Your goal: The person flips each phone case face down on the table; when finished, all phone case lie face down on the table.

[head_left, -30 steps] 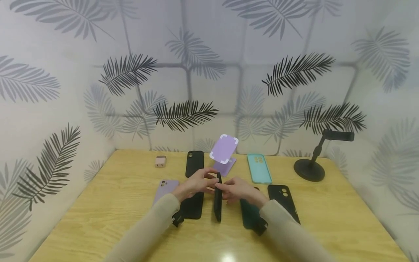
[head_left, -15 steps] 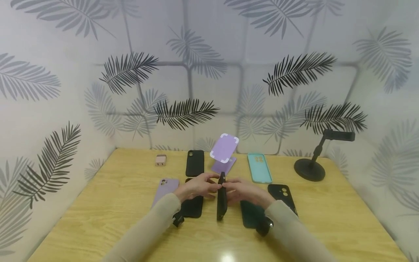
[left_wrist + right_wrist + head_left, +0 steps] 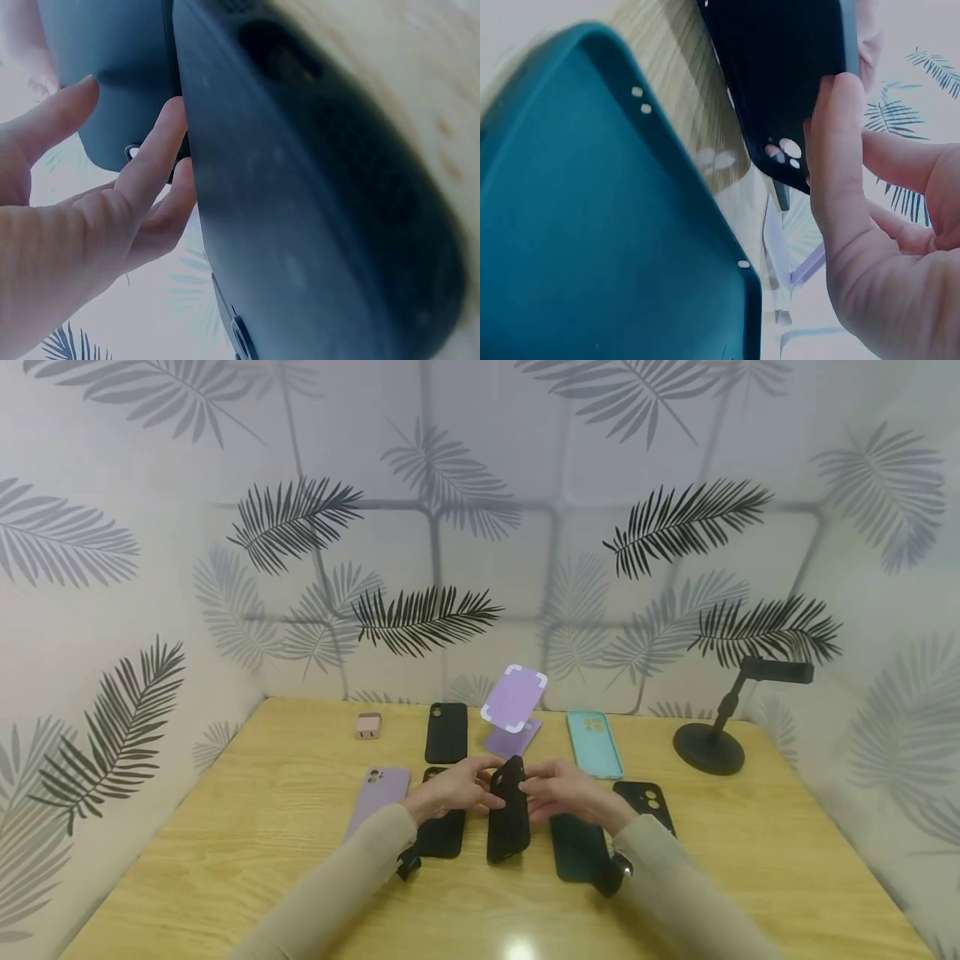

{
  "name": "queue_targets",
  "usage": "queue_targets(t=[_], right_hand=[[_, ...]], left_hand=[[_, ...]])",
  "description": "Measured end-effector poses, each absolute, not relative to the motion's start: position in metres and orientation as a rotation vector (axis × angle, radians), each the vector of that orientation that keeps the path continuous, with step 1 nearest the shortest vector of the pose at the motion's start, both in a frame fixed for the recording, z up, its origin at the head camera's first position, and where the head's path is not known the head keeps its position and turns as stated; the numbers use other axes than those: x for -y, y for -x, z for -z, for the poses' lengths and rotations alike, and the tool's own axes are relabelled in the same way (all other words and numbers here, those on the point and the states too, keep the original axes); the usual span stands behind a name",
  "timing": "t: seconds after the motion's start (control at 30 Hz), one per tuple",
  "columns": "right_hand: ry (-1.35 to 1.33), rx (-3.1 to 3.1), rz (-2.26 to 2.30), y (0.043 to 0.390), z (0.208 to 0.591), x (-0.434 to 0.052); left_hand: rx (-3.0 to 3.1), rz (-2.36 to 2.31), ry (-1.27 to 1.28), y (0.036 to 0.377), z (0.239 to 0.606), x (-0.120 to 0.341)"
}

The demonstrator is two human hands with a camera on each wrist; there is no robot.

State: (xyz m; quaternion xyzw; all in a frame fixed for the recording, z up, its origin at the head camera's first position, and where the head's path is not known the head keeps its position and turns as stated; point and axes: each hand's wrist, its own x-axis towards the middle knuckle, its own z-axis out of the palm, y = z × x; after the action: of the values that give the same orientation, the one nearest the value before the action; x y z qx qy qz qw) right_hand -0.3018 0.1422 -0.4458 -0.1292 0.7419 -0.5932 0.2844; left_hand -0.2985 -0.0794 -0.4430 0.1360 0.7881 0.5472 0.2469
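Note:
Between both hands a black phone case [image 3: 510, 817] stands on edge in the middle of the table, tilted, its outer back partly turned toward the head camera. My left hand [image 3: 456, 787] pinches its upper left side with thumb and fingers. On the opposite side, my right hand [image 3: 566, 790] grips the upper edge. The right wrist view shows the hollow inside of the held case [image 3: 780, 67], with light through its camera holes. Beneath my left wrist lies another black case [image 3: 442, 835], and a dark green case [image 3: 577, 852] lies beneath my right wrist.
Around the hands lie a lilac case [image 3: 378, 793], a black case [image 3: 447, 732] at the back, a turquoise case [image 3: 595, 743] and a black case [image 3: 645, 802]. A purple stand [image 3: 514, 699], a pink charger plug [image 3: 368, 725] and a black stand [image 3: 708, 749] are farther back.
The black phone case has turned from nearly edge-on to showing its back. Both hands have stayed at its upper part, moving slightly apart as it turned.

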Motion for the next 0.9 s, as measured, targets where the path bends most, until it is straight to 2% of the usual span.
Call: queue_targets(t=[0.9], right_hand=[[0.323, -2.304, 1.353, 0.3019, 0.4543, -0.1465]], left_hand=[[-2.212, -1.441, -0.274, 0.2979, 0.4405, 0.0833]])
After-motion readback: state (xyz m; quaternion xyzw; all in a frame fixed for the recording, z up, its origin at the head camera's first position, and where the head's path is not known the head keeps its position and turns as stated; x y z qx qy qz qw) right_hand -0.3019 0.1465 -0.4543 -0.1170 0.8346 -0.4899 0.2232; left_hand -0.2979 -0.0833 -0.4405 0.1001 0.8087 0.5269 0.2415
